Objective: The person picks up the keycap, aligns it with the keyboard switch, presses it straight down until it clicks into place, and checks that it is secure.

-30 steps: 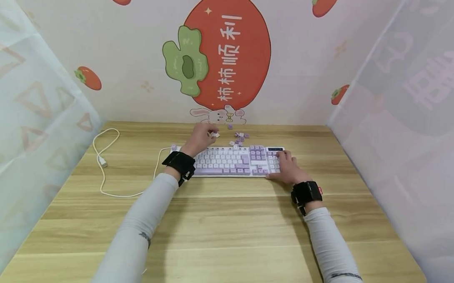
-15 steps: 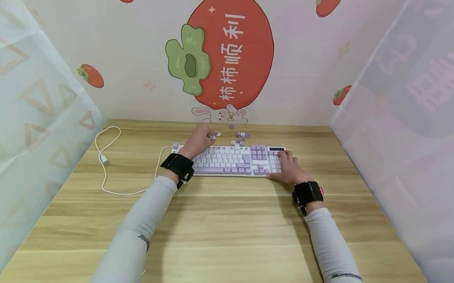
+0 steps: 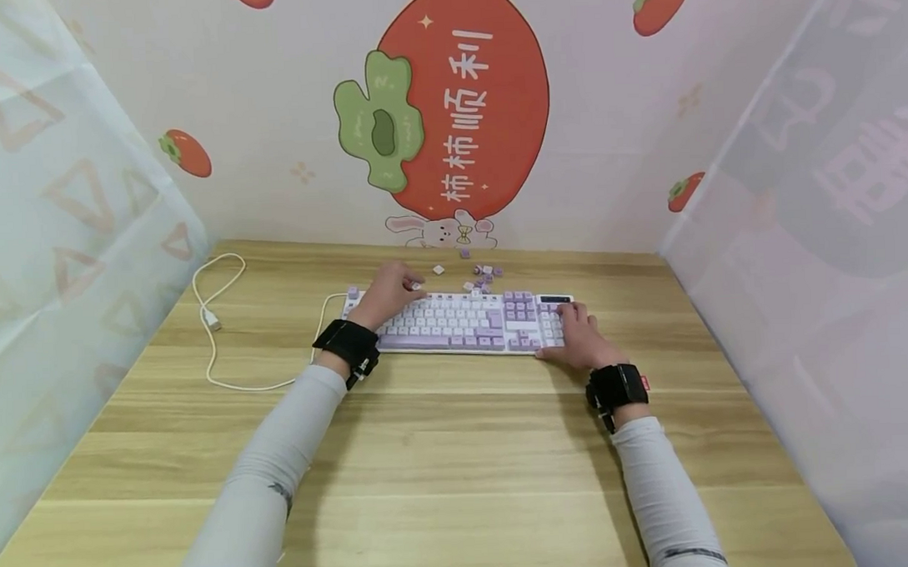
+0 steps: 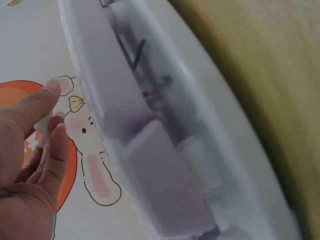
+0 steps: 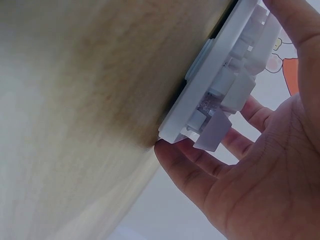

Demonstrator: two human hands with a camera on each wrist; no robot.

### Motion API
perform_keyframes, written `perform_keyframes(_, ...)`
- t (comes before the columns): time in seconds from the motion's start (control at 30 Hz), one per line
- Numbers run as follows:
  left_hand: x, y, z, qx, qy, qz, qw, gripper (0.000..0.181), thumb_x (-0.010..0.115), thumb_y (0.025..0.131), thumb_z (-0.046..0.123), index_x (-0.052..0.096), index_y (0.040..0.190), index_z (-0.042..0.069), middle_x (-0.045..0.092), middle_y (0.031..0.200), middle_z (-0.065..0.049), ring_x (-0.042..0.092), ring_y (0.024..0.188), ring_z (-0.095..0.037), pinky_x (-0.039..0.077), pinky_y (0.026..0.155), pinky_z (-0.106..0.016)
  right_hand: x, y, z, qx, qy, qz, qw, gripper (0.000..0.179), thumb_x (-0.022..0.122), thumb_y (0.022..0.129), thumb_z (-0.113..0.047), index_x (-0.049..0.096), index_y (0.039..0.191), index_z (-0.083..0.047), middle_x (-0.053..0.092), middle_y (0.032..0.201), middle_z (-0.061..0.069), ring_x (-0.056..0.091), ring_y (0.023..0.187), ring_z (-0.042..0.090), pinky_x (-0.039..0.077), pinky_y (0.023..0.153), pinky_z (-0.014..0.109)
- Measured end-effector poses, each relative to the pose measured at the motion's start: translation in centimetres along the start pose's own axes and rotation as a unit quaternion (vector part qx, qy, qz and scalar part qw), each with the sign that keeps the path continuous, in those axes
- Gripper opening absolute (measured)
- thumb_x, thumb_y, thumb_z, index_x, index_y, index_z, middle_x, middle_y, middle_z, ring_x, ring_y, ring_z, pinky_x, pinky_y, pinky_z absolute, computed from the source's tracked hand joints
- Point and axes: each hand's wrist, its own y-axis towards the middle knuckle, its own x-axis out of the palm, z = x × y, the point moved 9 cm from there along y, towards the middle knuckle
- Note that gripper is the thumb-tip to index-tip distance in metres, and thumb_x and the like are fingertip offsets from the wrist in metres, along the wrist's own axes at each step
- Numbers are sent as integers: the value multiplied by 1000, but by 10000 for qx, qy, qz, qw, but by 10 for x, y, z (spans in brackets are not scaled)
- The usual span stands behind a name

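Note:
A white and purple keyboard [image 3: 455, 321] lies on the table, some switches in its back row bare of caps. My left hand [image 3: 388, 296] is over its back left part and pinches a small white keycap [image 4: 44, 123] between thumb and fingertips. The keycap is partly hidden by the fingers. At the keyboard's other end, my right hand [image 3: 585, 339] grips the right edge. In the right wrist view, the fingers of that hand [image 5: 260, 185] wrap the corner, with the thumb on the near side.
Behind the keyboard lie a small pile of loose purple and white keycaps [image 3: 486, 276], a single white keycap [image 3: 438, 270] and a purple one [image 3: 465, 253]. A white USB cable [image 3: 210, 359] loops over the table's left side. Printed cloth walls [image 3: 282, 98] stand around the table.
My left hand has drawn back from the loose keycaps toward the keyboard's back row, down and slightly left, with the keycap in its fingers. The right hand has kept its grip.

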Motion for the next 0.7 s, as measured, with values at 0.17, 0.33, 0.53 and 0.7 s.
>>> perform_keyframes(0.17, 1, 0, 1, 215, 201, 155, 9994, 23, 77, 91, 8, 77, 110, -3, 73, 106, -16, 65, 88, -26, 55, 79, -39, -1, 0, 2, -12, 12, 49, 10000, 97, 79, 87, -46, 24, 152, 1, 13, 159, 34, 29, 136, 52, 35, 112, 63)
perform_keyframes(0.33, 1, 1, 0, 188, 255, 177, 9993, 19, 72, 93, 5, 77, 109, -3, 71, 106, -16, 65, 86, -25, 55, 76, -38, -1, -1, 2, 29, 7, 24, 10000, 96, 79, 86, -46, 25, 151, 0, 13, 159, 33, 29, 136, 51, 35, 112, 63)
perform_keyframes(0.53, 5, 7, 5, 214, 298, 6, 9993, 23, 68, 93, 0, 74, 115, -4, 71, 106, -18, 63, 85, -27, 53, 74, -38, -2, -1, 1, 53, -8, 34, 10000, 96, 80, 86, -46, 26, 151, 0, 14, 159, 33, 30, 135, 50, 35, 112, 62)
perform_keyframes(0.7, 20, 18, 12, 195, 247, -327, 9990, 32, 67, 93, -1, 69, 125, -5, 71, 112, -19, 66, 95, -28, 56, 83, -39, -2, -1, 0, 86, -15, 18, 10000, 97, 80, 86, -46, 25, 152, 0, 13, 159, 32, 31, 136, 50, 36, 112, 62)
